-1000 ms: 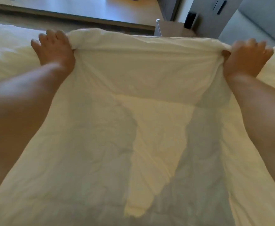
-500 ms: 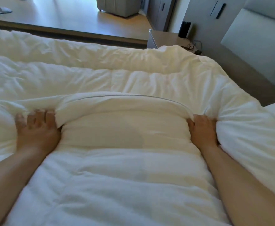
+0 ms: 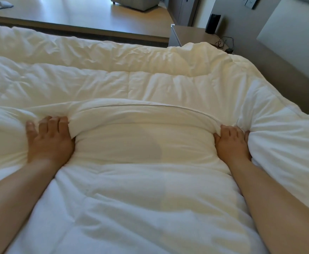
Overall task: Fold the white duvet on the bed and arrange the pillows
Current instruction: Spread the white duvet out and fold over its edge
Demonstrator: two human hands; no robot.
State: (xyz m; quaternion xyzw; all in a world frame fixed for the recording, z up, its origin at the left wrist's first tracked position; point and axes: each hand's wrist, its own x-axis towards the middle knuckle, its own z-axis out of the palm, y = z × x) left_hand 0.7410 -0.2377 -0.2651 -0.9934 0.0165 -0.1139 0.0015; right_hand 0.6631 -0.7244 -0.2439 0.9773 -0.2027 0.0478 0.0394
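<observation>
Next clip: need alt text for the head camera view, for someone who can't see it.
Two bare hands, left hand and right hand, grip the folded-over edge of a white duvet spread across a bed, seen from above. Beyond the bed stand a nightstand with a black cylinder, and wood flooring.

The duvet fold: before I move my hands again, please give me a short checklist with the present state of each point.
1. Left hand holds the folded edge: ok.
2. Right hand holds the same edge: ok.
3. White duvet between the hands lies flat: ok.
4. Fold line straight: not ok, it bows.
5. Far corner near the nightstand tidy: not ok, bunched.
6. Pillows arranged: cannot tell.
</observation>
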